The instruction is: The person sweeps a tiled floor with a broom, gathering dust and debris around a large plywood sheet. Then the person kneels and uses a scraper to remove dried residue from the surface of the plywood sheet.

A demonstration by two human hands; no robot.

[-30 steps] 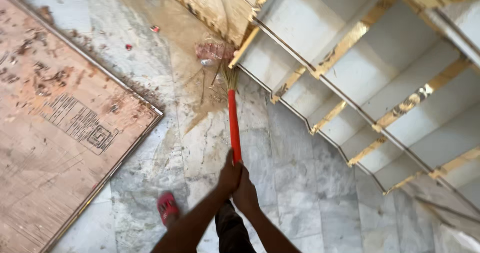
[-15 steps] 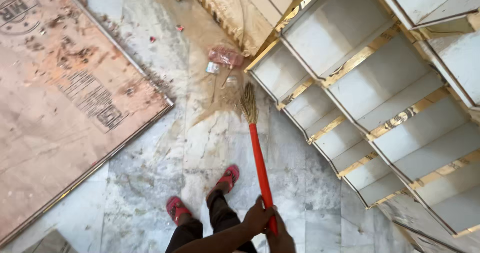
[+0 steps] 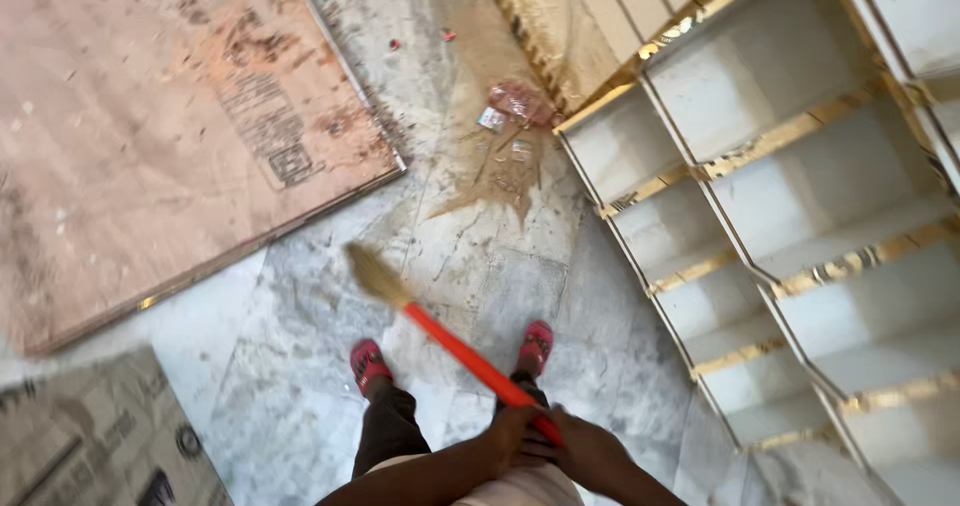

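Head view: a marble floor is seen from above, with both hands low in the picture and a broom slanting up and to the left from them.
Landmark: the white shelf unit with gold edging, lying flat on the floor, is used for all places below.
Broom: the broom with an orange-red plastic handle and a tan straw head is held well to the left of the shelf unit; its head is blurred, and whether it touches the floor cannot be told.
Left hand: the left hand is wrapped closed around the handle's lower end.
Right hand: the right hand is closed on the same end, touching the left, so the long handle is steadied by two grips.
Feet: two red sandals are planted apart beneath the handle, near the unit's left edge.
Debris: a swept heap of brown dust and pink wrappers is gathered against the unit's upper left corner.
Board: a large reddish plywood sheet is laid flat, well left of the unit.
Floor: the grey-veined marble floor is dusty.
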